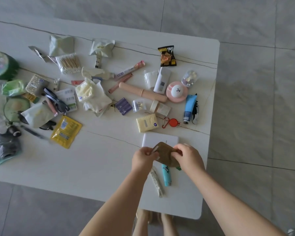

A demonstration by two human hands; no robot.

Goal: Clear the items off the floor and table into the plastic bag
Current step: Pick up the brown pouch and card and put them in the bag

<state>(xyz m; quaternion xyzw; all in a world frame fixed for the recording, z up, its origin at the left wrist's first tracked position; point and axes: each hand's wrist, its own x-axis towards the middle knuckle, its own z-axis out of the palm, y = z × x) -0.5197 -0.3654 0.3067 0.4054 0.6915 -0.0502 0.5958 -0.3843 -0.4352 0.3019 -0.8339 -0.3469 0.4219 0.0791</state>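
Both hands, left hand (144, 158) and right hand (187, 155), pinch brown pouch (165, 155) at 5 o'clock; looks soft, light; grip edges.

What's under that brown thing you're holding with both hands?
Under the brown pouch, held by the left hand and right hand, lie a white flat box and a turquoise lighter. The covered parts of both stay hidden.

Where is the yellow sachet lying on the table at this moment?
In the head view, the yellow sachet lies on the table, left of both hands, beside the blurred pen.
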